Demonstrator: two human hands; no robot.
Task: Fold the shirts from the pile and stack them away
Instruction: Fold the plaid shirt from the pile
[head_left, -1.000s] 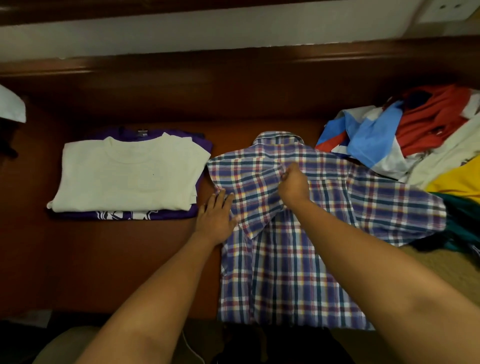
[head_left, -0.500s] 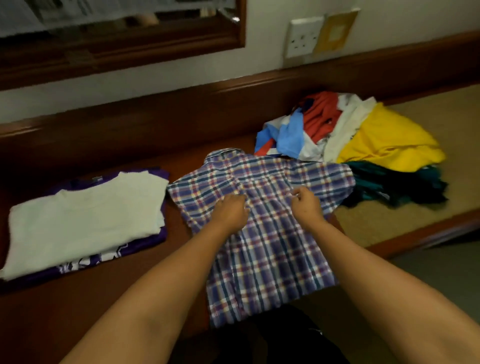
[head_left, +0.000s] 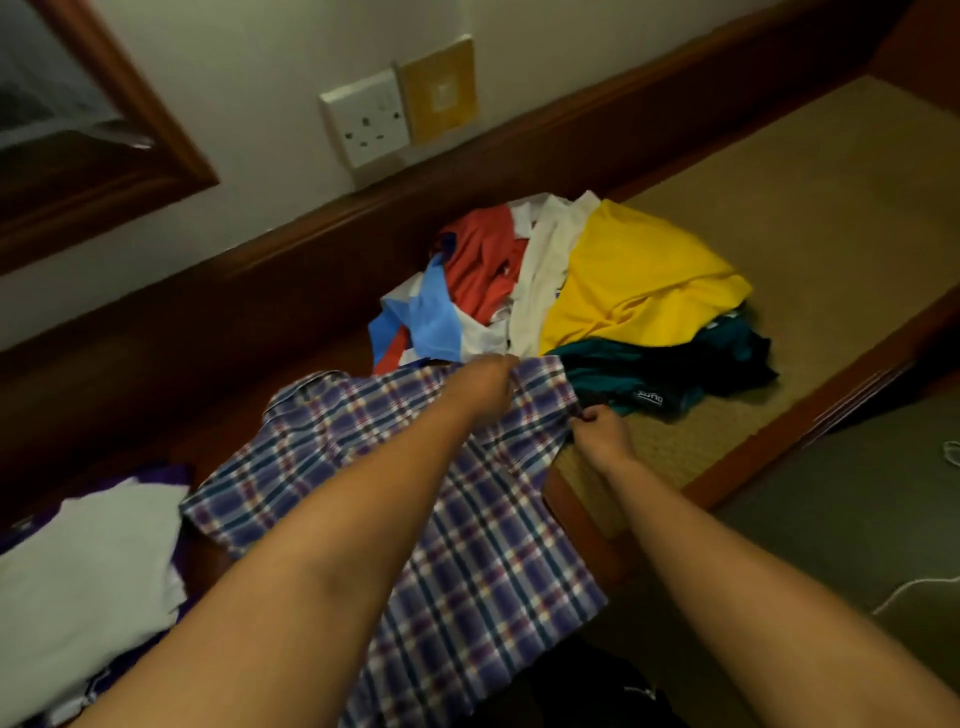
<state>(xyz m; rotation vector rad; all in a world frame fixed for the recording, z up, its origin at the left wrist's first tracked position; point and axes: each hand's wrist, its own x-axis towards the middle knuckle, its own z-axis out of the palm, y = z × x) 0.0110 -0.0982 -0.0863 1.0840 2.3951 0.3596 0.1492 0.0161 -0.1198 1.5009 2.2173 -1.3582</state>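
Both hands move to the right sleeve

My right hand (head_left: 597, 428) pinches the plaid shirt (head_left: 467, 519) at its right sleeve hem; my left hand (head_left: 488, 382), off the folded left side, grips the shoulder, beside the pile (head_left: 623, 280). Second side fold comes next.

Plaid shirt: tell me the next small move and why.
Probably carry the right sleeve inward across the plaid shirt: both the left hand and right hand grip that sleeve's edge beside the unfolded pile, with the opposite sleeve apparently folded in.
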